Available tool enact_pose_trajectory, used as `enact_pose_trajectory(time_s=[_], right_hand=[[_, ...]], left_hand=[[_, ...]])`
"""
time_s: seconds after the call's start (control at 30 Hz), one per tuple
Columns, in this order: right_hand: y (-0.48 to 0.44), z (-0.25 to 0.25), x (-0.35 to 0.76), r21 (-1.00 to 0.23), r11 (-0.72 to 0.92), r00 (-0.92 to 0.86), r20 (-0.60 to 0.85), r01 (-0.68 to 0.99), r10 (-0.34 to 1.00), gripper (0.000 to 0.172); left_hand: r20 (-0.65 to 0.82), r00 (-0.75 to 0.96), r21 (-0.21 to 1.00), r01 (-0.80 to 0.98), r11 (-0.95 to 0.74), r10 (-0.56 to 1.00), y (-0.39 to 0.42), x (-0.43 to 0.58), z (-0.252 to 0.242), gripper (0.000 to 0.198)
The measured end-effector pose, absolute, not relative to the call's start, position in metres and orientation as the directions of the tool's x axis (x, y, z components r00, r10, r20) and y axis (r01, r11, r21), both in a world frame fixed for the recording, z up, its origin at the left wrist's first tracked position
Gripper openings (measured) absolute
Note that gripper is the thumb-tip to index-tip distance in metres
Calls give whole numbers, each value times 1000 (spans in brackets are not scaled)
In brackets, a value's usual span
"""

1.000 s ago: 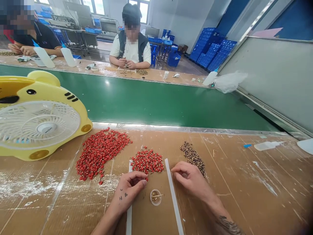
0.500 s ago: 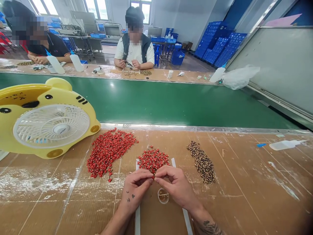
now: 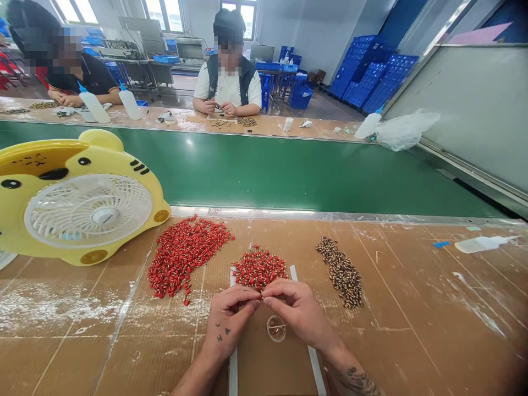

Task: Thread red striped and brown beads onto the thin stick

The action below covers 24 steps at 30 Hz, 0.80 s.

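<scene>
My left hand [image 3: 231,319] and my right hand [image 3: 299,313] meet fingertip to fingertip in front of a small heap of red pieces [image 3: 259,267]. The left thumb and forefinger pinch a tiny red piece [image 3: 260,297]. My right thumb and forefinger are pressed together at its other side, on something too small to make out. Just below the fingers sits a small clear round dish [image 3: 276,329] with a thin stick across it. A larger heap of red pieces [image 3: 185,256] lies to the left, and a dark and gold heap [image 3: 340,272] to the right.
A yellow fan [image 3: 94,253] stands at the left. White strips [image 3: 233,366] edge the board under my hands. A glue bottle [image 3: 478,244] and blue cap [image 3: 441,244] lie at right. Beyond the green belt [image 3: 268,176], a person [image 3: 229,82] and another person [image 3: 88,77] sit working.
My hands stay nearly in place, with slight finger movement at the tiny piece. Across the belt, the middle person's hands have shifted a little.
</scene>
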State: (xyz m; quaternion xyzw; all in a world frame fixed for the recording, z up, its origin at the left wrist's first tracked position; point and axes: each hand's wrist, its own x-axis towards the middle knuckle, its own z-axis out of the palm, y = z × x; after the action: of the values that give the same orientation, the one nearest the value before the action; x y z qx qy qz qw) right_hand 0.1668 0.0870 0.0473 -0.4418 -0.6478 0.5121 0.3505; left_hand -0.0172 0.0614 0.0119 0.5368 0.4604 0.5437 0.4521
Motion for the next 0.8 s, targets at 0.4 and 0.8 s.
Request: enact_pose_trajectory(time_s=[0.4,0.8], right_hand=[[88,60,168,-947,82,-426,-62,312,903,11],[100,38,170,-925,179,-262,91,336,961,15]], left_hand=[[105,-36,994,16,-104,994,56,-18,5,5],[123,-36,965,239,-111,992,72,-11,12,12]])
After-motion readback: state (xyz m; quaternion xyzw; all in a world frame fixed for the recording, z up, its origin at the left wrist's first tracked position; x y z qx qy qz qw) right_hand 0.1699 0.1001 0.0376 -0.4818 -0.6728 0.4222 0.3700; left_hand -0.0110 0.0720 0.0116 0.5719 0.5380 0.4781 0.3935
